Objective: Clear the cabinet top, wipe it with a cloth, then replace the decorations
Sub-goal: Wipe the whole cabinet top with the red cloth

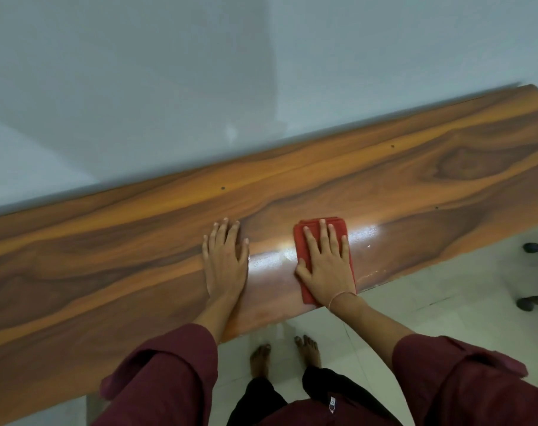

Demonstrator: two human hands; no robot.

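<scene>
Flat and unclenched, the left hand [224, 259] rested palm-down on the wooden cabinet top [107, 256]. Just right of it, the right hand [326, 262], fingers straight, pressed a folded red cloth [301, 238] onto the glossy surface near the front edge.

One wide-angle view only, worn on the person's head, looking forward and steeply down from standing height. It sits close over the long glossy brown wood-grain cabinet top [107, 256], which crosses the frame tilted from 8 o'clock to 2 o'clock. The pale grey wall [169, 72] fills 12 o'clock; dark maroon sleeves [163, 379] and bare feet [260, 361] sit at 6 o'clock.
</scene>
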